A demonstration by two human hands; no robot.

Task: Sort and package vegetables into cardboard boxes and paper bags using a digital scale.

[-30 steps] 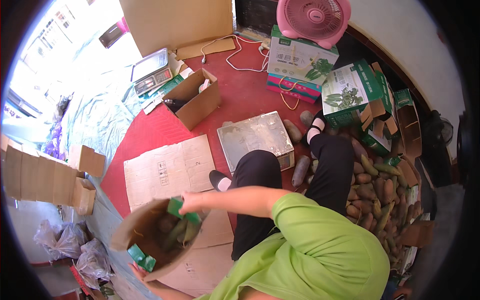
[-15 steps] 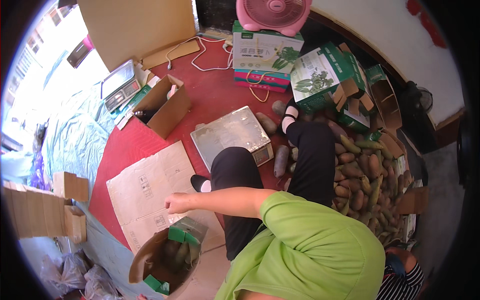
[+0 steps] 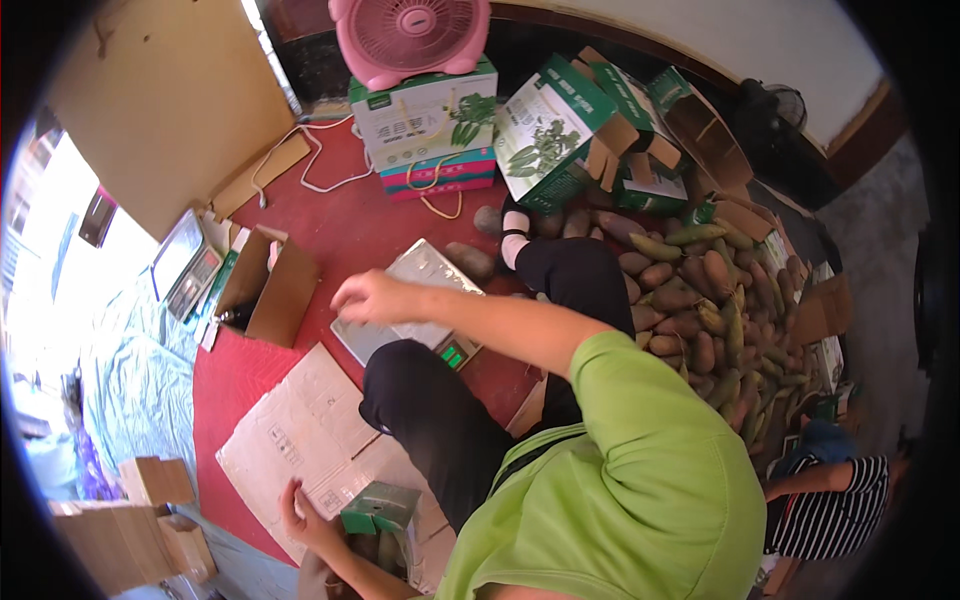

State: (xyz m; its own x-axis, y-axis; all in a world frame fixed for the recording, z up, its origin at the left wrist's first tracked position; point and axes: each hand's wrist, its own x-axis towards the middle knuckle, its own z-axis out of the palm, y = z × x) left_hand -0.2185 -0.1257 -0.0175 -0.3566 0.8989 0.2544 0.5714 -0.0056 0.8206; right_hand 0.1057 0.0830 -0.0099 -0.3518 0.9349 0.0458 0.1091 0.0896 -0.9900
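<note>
My right hand (image 3: pixel 372 299) hangs over the silver-topped electronic scale (image 3: pixel 425 262), its fingers loosely bent with no object visible in them. The green display of the scale is lit. At the lower left, my left hand (image 3: pixel 303 513) is raised with its fingers apart beside the green flap (image 3: pixel 378 508) of an open carton. Dark elongated vegetables (image 3: pixel 388 552) lie inside that carton, partly hidden by my left forearm. A flattened cardboard sheet (image 3: pixel 290 420) is spread on the floor under and beyond it.
On my right lies a large pile of reddish-brown and green elongated vegetables (image 3: pixel 700 300). Green-and-white cartons (image 3: pixel 560 135) and a pink fan (image 3: pixel 412 35) stand ahead. A brown box (image 3: pixel 285 295) and a second scale (image 3: pixel 185 262) are at the left. A person in a striped top (image 3: pixel 830 505) is behind right.
My right hand has gone from above the cardboard sheet to over the scale. My left hand has come into view by the carton. The scale's display is now lit, and the view has swung right.
</note>
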